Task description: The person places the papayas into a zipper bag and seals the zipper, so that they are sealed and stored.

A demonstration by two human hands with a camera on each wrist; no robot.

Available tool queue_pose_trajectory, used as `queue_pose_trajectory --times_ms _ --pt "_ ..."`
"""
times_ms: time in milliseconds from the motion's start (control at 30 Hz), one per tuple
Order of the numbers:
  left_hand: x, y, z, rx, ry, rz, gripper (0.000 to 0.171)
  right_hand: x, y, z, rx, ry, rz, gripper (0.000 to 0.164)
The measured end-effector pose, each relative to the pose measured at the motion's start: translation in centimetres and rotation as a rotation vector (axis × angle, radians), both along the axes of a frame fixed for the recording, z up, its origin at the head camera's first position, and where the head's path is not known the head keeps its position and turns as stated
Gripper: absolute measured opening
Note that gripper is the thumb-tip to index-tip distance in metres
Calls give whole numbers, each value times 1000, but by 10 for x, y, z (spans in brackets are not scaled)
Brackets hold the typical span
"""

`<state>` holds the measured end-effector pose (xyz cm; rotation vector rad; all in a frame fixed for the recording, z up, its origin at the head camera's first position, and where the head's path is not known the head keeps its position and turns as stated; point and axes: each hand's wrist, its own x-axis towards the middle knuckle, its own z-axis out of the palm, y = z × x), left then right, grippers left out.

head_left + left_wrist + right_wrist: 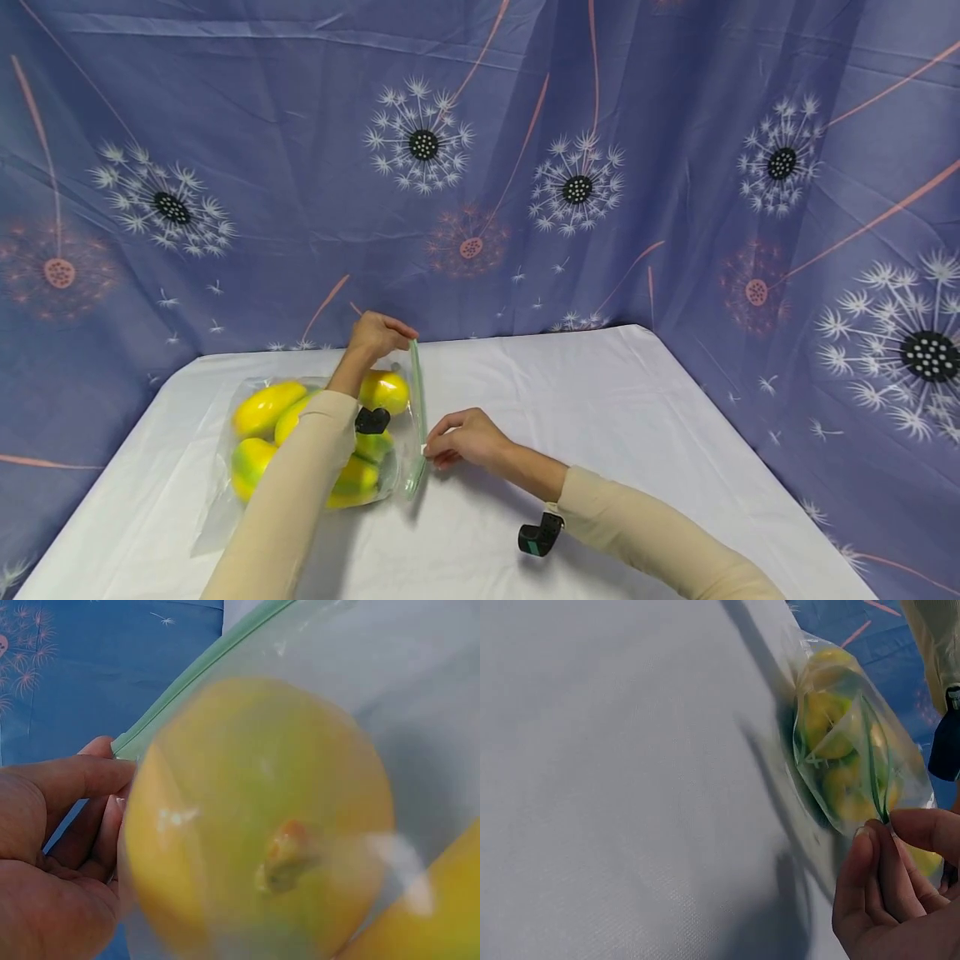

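Observation:
A clear zip bag (213, 517) lies on the table with several yellow-green mangoes (266, 408) inside. Its green zip strip (417, 392) runs along the right side. At the far end of that strip, my left hand (375, 335) pinches the corner; the left wrist view has a mango (259, 802) close behind the film. Thumb and fingers of my right hand (468, 437) pinch the strip nearer its front end, beside a small white piece. In the right wrist view, two green zip edges (874, 761) bow apart and meet at the right fingertips. My left forearm hides part of the bag.
A white cloth covers the table (570, 400). Behind it and along the sides hangs a blue-purple curtain (300, 167) with dandelion prints. Black wrist devices are worn on the left wrist (372, 420) and right wrist (540, 534).

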<state>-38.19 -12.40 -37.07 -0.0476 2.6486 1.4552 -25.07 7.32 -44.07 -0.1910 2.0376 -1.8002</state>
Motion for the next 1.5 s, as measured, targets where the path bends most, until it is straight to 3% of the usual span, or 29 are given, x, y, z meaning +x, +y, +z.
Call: queue_pose_trajectory --times_ms 500,800,1100,1500 --pt "-5 -7 0 -6 13 19 20 17 4 -4 72 -118 235 11" --pt "-3 -12 7 0 -34 -46 25 15 4 -1 109 -105 295 11" --pt "4 -22 9 52 -26 -122 33 -5 9 15 216 -3 269 13" --pt "15 -24 22 21 -27 -267 38 -24 46 34 399 152 171 36"
